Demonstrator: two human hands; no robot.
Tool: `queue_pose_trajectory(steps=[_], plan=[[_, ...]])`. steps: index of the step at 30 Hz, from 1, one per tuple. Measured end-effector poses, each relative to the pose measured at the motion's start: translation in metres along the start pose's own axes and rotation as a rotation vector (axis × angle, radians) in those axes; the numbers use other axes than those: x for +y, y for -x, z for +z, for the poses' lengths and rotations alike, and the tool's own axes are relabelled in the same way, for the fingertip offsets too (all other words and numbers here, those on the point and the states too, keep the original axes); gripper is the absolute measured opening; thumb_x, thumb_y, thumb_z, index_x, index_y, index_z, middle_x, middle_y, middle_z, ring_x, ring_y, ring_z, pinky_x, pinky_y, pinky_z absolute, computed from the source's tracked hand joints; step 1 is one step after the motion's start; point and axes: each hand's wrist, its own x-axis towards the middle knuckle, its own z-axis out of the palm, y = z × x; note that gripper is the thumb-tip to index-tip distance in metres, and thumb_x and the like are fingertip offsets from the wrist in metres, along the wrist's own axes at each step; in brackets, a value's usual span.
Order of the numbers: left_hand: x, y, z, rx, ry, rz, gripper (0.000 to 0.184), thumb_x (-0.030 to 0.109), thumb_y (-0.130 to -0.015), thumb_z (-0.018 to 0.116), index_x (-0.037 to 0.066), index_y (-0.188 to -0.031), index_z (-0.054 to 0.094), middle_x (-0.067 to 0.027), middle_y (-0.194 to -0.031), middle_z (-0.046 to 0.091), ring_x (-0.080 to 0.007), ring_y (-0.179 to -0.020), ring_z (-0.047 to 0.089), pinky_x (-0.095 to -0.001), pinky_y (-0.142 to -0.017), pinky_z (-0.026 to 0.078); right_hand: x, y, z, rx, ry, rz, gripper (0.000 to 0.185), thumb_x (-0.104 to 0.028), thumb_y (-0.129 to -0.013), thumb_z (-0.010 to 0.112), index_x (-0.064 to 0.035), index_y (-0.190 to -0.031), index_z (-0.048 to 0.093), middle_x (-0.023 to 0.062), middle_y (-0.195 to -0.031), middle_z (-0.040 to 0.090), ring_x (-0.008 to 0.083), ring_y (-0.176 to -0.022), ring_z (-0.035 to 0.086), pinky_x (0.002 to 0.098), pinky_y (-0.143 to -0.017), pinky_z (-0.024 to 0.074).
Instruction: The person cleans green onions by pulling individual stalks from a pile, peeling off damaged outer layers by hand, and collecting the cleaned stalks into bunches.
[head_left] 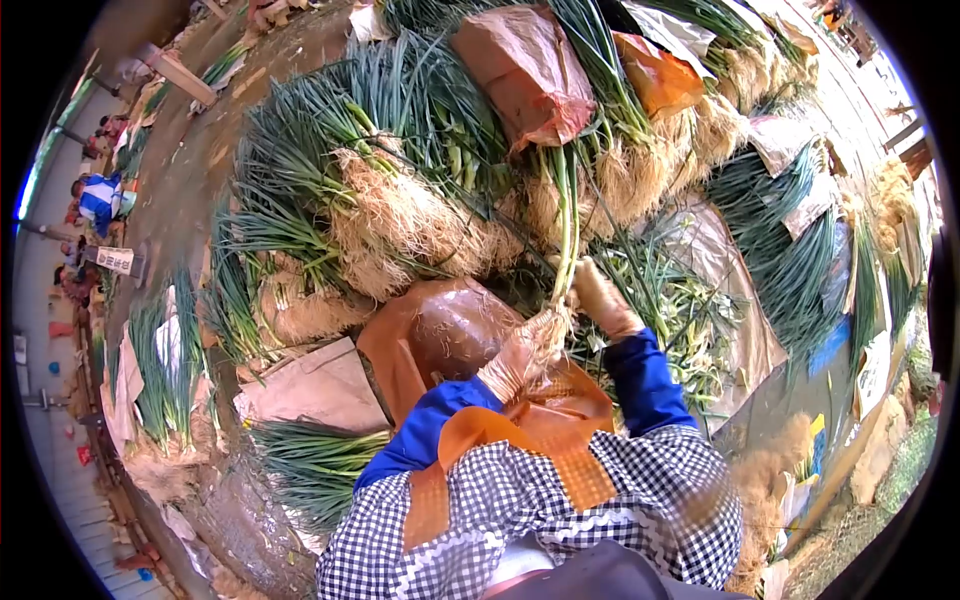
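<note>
Several green onions [567, 205] stand upright in front of me, pale stalks and stringy roots toward my body. My left hand [520, 352] is closed round them at the root end. Beside the lower stalks, my right hand [603, 298] is curled closed against them; what its fingers pinch is hidden. An orange-brown plastic apron [455, 325] spreads over my lap under the hands. Beyond them lies a large heap of green onions [390, 210] with tangled tan roots. To the right of my right hand are loose, stripped green leaves [685, 320].
A reddish-brown sack [525, 75] and an orange sheet [657, 75] lie on the far onions. At left are a flat tan sack [315, 387] and another onion bundle [320, 470]. More onions [780, 250] lie at right. A person in blue [100, 203] is far left.
</note>
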Motion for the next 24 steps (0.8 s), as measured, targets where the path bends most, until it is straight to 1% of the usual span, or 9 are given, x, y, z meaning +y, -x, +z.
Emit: queue_pose_trajectory(steps=[2,3,4,6,8,10,19,22,24], plan=[[0.002,0.002,-0.026,-0.195,-0.134,-0.003,0.026,0.015,-0.094,0.043,0.005,-0.115,0.053,-0.0030,-0.090,0.058,-0.0120,-0.076,0.057,-0.0218,-0.057,0.045,0.001,-0.010,0.041,-0.061,-0.223,-0.112,0.042,-0.041,-0.095,0.040,-0.0045,-0.091,0.062,-0.0025,-0.071,0.052,0.0063,-0.059,0.043,0.0207,-0.053,0.0348],[-0.005,0.006,-0.006,0.309,-0.331,0.176,0.024,0.021,-0.095,0.043,0.006,-0.109,0.055,-0.0005,-0.081,0.056,-0.0114,-0.069,0.054,-0.0243,-0.057,0.046,0.014,-0.018,0.043,0.029,-0.087,-0.191,0.040,-0.039,-0.094,0.043,-0.0056,-0.086,0.063,-0.0030,-0.068,0.052,0.0058,-0.058,0.044,0.0209,-0.051,0.0347],[0.004,-0.002,-0.027,0.190,-0.045,0.129,0.019,0.021,-0.094,0.046,0.006,-0.102,0.055,0.0010,-0.077,0.054,-0.0118,-0.066,0.053,-0.0245,-0.058,0.045,0.020,-0.023,0.048,0.121,0.049,-0.270,0.038,-0.038,-0.094,0.045,-0.0067,-0.081,0.063,-0.0036,-0.066,0.053,0.0053,-0.056,0.044,0.0210,-0.049,0.0345],[0.001,-0.005,-0.049,0.411,-0.413,0.481,0.014,0.019,-0.093,0.048,0.008,-0.099,0.054,0.0015,-0.075,0.053,-0.0126,-0.065,0.052,-0.0251,-0.059,0.046,0.038,-0.028,0.054,0.348,0.129,-0.229,0.026,-0.026,-0.091,0.054,-0.0059,-0.075,0.062,-0.0041,-0.058,0.051,0.0059,-0.051,0.046,0.0235,-0.046,0.0387],[0.005,-0.008,-0.087,0.236,-0.387,0.473,0.016,0.017,-0.093,0.049,0.008,-0.105,0.052,0.0013,-0.081,0.055,-0.0117,-0.071,0.052,-0.0246,-0.067,0.046,0.034,-0.023,0.055,0.395,0.632,-0.397,0.027,-0.025,-0.090,0.055,-0.0046,-0.072,0.059,-0.0018,-0.058,0.053,0.0063,-0.052,0.047,0.0242,-0.048,0.0408],[-0.004,-0.015,-0.054,0.548,-0.793,0.625,0.021,0.019,-0.093,0.049,0.008,-0.111,0.051,0.0012,-0.089,0.056,-0.0089,-0.077,0.050,-0.0217,-0.071,0.043,0.037,-0.022,0.058,0.319,0.300,-0.280,0.028,-0.025,-0.089,0.056,-0.0040,-0.071,0.057,-0.0002,-0.058,0.054,0.0066,-0.051,0.047,0.0250,-0.046,0.0386],[0.015,-0.011,-0.037,0.549,-0.968,0.357,0.035,0.020,-0.087,0.059,0.005,-0.117,0.048,-0.0044,-0.102,0.056,-0.0104,-0.085,0.052,-0.0198,-0.072,0.044,0.014,-0.030,0.038,0.296,0.423,-0.202,0.023,-0.026,-0.088,0.058,-0.0031,-0.083,0.060,0.0008,-0.065,0.055,0.0097,-0.061,0.049,0.0268,-0.055,0.0401],[0.031,-0.016,-0.031,0.378,-0.448,0.354,0.013,0.012,-0.090,0.053,0.007,-0.101,0.051,-0.0039,-0.087,0.058,-0.0119,-0.078,0.057,-0.0242,-0.058,0.050,0.034,-0.020,0.026,0.366,0.290,-0.136,0.021,-0.021,-0.089,0.055,-0.0017,-0.081,0.058,0.0029,-0.063,0.052,0.0092,-0.059,0.046,0.0264,-0.053,0.0391],[0.034,-0.024,-0.074,0.478,-0.716,0.468,0.006,0.011,-0.091,0.050,0.007,-0.095,0.050,-0.0008,-0.072,0.054,-0.0072,-0.061,0.052,-0.0189,-0.052,0.045,0.056,-0.004,0.012,0.440,0.267,-0.181,0.025,-0.026,-0.089,0.054,-0.0027,-0.082,0.058,0.0063,-0.063,0.052,0.0117,-0.057,0.046,0.0292,-0.053,0.0404]])
